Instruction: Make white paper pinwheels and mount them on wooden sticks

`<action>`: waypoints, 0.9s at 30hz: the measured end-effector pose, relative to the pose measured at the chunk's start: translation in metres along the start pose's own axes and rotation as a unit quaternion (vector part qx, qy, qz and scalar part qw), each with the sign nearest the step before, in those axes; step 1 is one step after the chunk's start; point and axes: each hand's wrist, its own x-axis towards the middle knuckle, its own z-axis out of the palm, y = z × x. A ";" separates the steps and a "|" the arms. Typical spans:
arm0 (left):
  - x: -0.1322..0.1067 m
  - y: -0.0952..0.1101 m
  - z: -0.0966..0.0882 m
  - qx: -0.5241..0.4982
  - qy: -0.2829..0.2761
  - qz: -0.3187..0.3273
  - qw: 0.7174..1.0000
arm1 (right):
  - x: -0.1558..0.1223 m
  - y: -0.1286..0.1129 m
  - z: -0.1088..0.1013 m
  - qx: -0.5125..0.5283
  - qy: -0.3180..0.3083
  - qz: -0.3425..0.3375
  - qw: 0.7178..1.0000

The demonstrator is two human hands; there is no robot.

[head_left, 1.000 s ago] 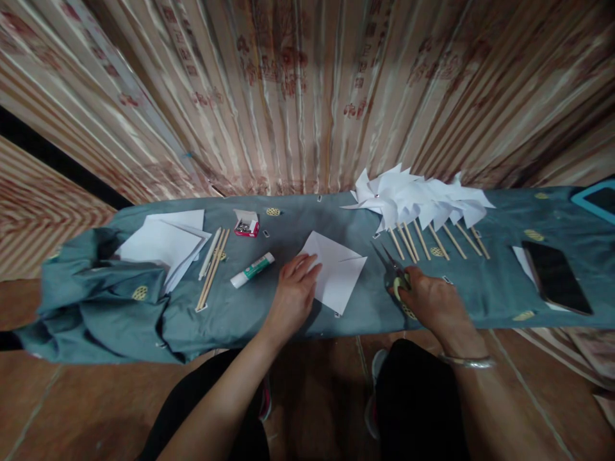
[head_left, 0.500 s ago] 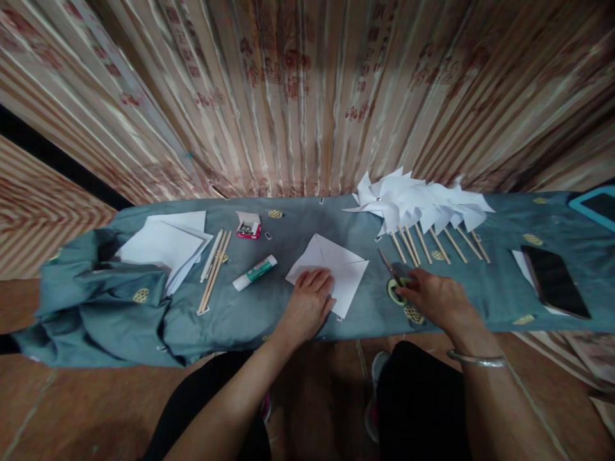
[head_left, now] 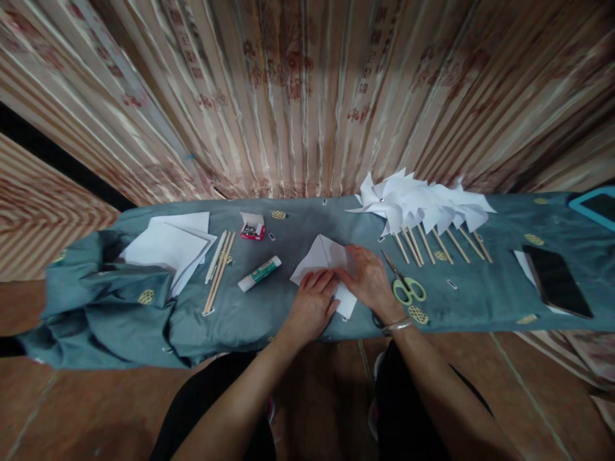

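Note:
A white square of paper (head_left: 323,256) with diagonal creases lies on the teal cloth in front of me. My left hand (head_left: 312,299) rests flat on its near left part, fingers stretched out. My right hand (head_left: 368,276) lies on the paper's right part, fingers spread over it. Green-handled scissors (head_left: 403,282) lie free on the cloth just right of my right hand. A glue stick (head_left: 262,272) lies left of the paper.
Several finished white paper pinwheels on wooden sticks (head_left: 423,208) lie at the back right. A stack of white paper (head_left: 166,246), loose sticks (head_left: 218,269) and a small red box of pins (head_left: 252,226) lie at the left. A black phone (head_left: 555,278) is at the right.
My right hand let go of the scissors and moved left onto the paper. My left hand slid toward the paper's near edge.

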 end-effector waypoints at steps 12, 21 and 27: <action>-0.002 -0.002 -0.002 -0.012 -0.010 0.003 1.000 | -0.001 0.042 -0.009 -0.036 0.018 0.002 0.999; -0.003 -0.001 -0.007 -0.042 -0.011 0.001 0.999 | -0.005 0.052 -0.014 -0.088 0.032 0.008 0.996; -0.007 -0.005 -0.006 -0.071 -0.004 0.000 0.997 | -0.006 0.055 -0.011 -0.088 0.036 0.023 0.995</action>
